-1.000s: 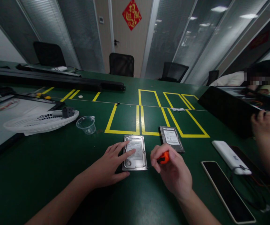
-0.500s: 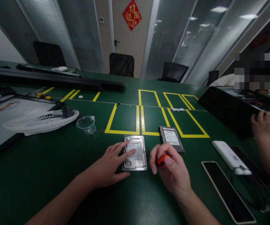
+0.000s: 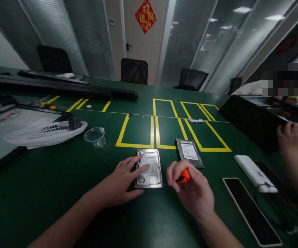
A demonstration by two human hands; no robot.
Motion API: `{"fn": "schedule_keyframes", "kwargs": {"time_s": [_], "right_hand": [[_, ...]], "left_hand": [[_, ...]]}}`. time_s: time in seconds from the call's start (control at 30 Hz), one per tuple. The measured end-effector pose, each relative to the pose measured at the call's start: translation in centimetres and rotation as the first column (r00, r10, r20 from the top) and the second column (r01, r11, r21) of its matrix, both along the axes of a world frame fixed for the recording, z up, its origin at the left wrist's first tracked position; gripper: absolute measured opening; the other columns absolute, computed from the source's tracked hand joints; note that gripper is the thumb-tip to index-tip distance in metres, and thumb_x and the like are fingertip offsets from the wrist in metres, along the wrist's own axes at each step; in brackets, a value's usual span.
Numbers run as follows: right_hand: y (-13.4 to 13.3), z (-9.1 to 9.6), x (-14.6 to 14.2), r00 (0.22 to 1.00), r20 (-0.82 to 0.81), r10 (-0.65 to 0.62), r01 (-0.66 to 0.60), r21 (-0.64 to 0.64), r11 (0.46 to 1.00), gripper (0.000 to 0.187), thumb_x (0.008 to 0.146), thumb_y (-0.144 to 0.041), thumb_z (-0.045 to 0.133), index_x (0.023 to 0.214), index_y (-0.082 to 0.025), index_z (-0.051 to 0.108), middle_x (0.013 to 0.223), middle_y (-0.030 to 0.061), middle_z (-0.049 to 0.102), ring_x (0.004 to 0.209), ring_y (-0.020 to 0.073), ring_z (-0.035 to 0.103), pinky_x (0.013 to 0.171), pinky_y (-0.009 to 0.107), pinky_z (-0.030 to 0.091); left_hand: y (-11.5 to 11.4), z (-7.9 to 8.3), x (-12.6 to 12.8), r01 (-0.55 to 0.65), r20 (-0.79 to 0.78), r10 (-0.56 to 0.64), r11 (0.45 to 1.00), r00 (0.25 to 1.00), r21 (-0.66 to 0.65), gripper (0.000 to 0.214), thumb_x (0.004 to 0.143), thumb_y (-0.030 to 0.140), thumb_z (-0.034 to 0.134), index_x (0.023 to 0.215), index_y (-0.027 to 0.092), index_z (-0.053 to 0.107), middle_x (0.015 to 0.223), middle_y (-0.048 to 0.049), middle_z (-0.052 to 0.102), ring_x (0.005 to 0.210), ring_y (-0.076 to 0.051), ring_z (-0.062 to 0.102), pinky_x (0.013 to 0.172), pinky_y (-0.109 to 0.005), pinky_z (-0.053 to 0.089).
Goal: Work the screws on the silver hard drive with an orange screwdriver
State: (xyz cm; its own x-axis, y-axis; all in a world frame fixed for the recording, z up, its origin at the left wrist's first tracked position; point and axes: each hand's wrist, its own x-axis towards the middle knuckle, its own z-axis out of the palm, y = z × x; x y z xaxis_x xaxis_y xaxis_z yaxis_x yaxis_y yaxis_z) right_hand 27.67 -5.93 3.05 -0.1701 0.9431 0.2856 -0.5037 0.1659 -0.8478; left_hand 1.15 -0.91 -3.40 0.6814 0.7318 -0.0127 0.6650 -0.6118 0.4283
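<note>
A silver hard drive [image 3: 153, 177] with a white label lies flat on the green table. My left hand [image 3: 124, 181] rests on its left side, fingers spread over the label and thumb by the near left corner. In my right hand [image 3: 195, 194] an orange-and-black screwdriver [image 3: 185, 176] is gripped by its handle. Its thin shaft points left towards the drive's near right corner; whether the tip touches is too small to tell. Just beyond my right hand lies a second hard drive [image 3: 188, 151], label up.
A clear plastic cup [image 3: 95, 137] and a white basket [image 3: 45, 134] stand at left. At right lie a phone [image 3: 250, 210], a white power bank [image 3: 254, 173] with cables, and a black case [image 3: 252, 120]. Another person's hand [image 3: 295, 136] is beside the case. Yellow tape [image 3: 135, 145] marks the table.
My right hand has shifted slightly right and turned, showing more of the orange screwdriver handle. My left hand and both drives stay where they were.
</note>
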Motion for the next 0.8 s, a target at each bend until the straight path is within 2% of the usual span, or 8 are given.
{"fn": "schedule_keyframes", "kwargs": {"time_s": [0.13, 0.3, 0.47, 0.53, 0.7, 0.8], "right_hand": [[0.11, -0.21, 0.01, 1.0, 0.016, -0.003, 0.003, 0.003, 1.0, 0.036, 0.111, -0.046, 0.063, 0.093, -0.019, 0.078, 0.085, 0.0056, 0.069, 0.064, 0.0165, 0.052, 0.063, 0.033, 0.037], [0.36, -0.8, -0.02, 0.997, 0.05, -0.063, 0.061, 0.046, 0.997, 0.023, 0.106, -0.043, 0.077, 0.098, -0.021, 0.074, 0.087, 0.0026, 0.071, 0.066, 0.0162, 0.062, 0.066, 0.032, 0.044], [0.21, -0.74, -0.03, 1.0, 0.002, -0.031, 0.031, 0.02, 0.999, 0.016, 0.106, -0.039, 0.078, 0.102, -0.024, 0.073, 0.093, 0.0018, 0.073, 0.059, 0.0127, 0.059, 0.059, 0.029, 0.038], [0.13, -0.51, -0.09, 0.999, -0.012, -0.033, 0.033, 0.009, 0.999, 0.018, 0.107, -0.04, 0.073, 0.103, -0.023, 0.075, 0.094, 0.0034, 0.074, 0.058, 0.012, 0.055, 0.059, 0.03, 0.036], [0.1, -0.17, -0.1, 0.999, -0.019, -0.045, 0.045, 0.028, 0.999, 0.039, 0.112, -0.044, 0.056, 0.1, -0.018, 0.082, 0.092, 0.0079, 0.072, 0.064, 0.0154, 0.051, 0.062, 0.033, 0.036], [0.13, -0.13, -0.02, 0.999, -0.02, -0.036, 0.036, 0.028, 0.999, 0.041, 0.112, -0.044, 0.055, 0.096, -0.017, 0.083, 0.09, 0.0082, 0.07, 0.065, 0.016, 0.051, 0.062, 0.033, 0.037]], "left_hand": [[0.03, 0.13, 0.1, 0.004, -0.011, -0.004, 1.0, 1.0, -0.002, 0.095, 0.1, 0.041, 0.084, 0.18, 0.045, 0.033, 0.19, -0.0084, 0.016, 0.17, -0.048, 0.025, 0.132, -0.072, 0.033], [0.03, 0.19, 0.21, 0.013, -0.002, -0.013, 1.0, 1.0, 0.013, 0.093, 0.099, 0.04, 0.085, 0.179, 0.042, 0.036, 0.19, -0.0097, 0.019, 0.17, -0.048, 0.027, 0.132, -0.071, 0.033], [-0.03, 0.09, 0.1, 0.004, -0.005, -0.004, 1.0, 1.0, 0.013, 0.092, 0.1, 0.04, 0.084, 0.179, 0.043, 0.037, 0.19, -0.009, 0.019, 0.17, -0.047, 0.027, 0.132, -0.07, 0.033], [-0.01, 0.05, 0.07, 0.003, 0.005, -0.003, 1.0, 1.0, 0.018, 0.094, 0.099, 0.04, 0.085, 0.179, 0.044, 0.036, 0.19, -0.0081, 0.019, 0.17, -0.048, 0.028, 0.132, -0.071, 0.034], [0.08, -0.11, 0.06, 0.009, 0.015, -0.01, 1.0, 1.0, 0.03, 0.096, 0.099, 0.039, 0.086, 0.179, 0.045, 0.034, 0.19, -0.0077, 0.019, 0.169, -0.049, 0.029, 0.131, -0.073, 0.035], [0.08, -0.24, 0.0, 0.006, 0.009, -0.007, 1.0, 1.0, 0.027, 0.097, 0.099, 0.04, 0.086, 0.18, 0.046, 0.033, 0.19, -0.0074, 0.018, 0.169, -0.049, 0.028, 0.13, -0.073, 0.035]]}}
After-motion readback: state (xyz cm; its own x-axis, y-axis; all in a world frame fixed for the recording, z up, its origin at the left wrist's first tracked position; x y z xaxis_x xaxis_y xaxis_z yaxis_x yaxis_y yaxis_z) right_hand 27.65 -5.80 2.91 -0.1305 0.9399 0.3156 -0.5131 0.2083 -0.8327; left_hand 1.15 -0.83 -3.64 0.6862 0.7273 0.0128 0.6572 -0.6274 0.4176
